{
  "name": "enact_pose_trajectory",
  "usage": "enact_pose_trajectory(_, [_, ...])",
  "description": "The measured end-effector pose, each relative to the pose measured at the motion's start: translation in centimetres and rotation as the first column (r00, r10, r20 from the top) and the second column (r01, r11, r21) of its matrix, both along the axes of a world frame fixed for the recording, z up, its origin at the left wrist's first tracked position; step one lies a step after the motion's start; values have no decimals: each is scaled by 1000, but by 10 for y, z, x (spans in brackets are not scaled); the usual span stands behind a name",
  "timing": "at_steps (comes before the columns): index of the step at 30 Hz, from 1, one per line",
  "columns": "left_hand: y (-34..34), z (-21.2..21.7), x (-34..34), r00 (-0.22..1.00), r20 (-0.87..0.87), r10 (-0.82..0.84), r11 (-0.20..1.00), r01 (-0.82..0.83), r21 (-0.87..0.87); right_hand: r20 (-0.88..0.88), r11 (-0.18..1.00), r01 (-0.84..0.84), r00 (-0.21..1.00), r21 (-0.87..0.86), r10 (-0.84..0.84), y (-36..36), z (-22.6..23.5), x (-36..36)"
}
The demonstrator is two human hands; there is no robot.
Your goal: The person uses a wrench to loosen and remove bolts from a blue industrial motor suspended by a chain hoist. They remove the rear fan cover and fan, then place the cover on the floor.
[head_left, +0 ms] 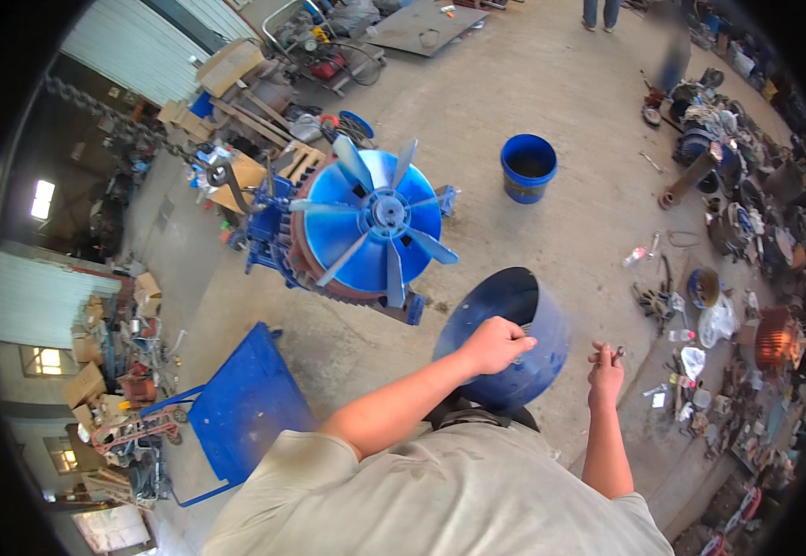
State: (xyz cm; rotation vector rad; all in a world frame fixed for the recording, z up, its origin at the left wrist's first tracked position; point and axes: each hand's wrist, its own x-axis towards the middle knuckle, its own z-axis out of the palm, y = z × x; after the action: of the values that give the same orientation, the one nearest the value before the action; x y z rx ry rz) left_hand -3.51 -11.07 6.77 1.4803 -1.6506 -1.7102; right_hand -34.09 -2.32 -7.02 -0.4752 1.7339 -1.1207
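A blue, drum-shaped sheet-metal cover (459,318) leans at a tilt in front of my legs, its dark open side facing up. My left hand (498,346) is closed at its near part, with the fingers curled and mostly hidden. Off to the right of the cover, my right hand (605,378) has its fingers bent around a small dark piece, too small to name surely. Ahead and left is a blue motor (269,227) whose large fan (387,213) has several pale blades on a blue disc; neither hand touches it.
A blue bucket (526,190) with dark contents stands ahead. At left, a blue flat cart (250,408) lies on the floor, and a chain with a hook (222,174) reaches the motor. Loose parts, copper windings (777,335) and bags line the right; a person's legs (600,13) show far off.
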Motion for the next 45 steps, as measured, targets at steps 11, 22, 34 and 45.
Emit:
enact_pose_trajectory(11, [100, -64, 83, 970, -111, 217, 975, -220, -22, -988, 241, -969, 83, -49, 133, -115, 257, 128])
enact_pose_trajectory(22, [183, -61, 120, 917, -36, 398, 913, -400, -81, -746, -57, -750, -644, 659, -169, -224, 338, 277])
enact_pose_trajectory(34, [206, -65, 144, 807, 55, 588, 809, -585, -56, -800, 102, -815, -580, 571, -155, -239, 314, 301])
enact_pose_trajectory(45, [218, -90, 144, 744, -10, 669, 743, -669, -17, -775, 579, -731, 110, 361, 622, -226, 303, 323])
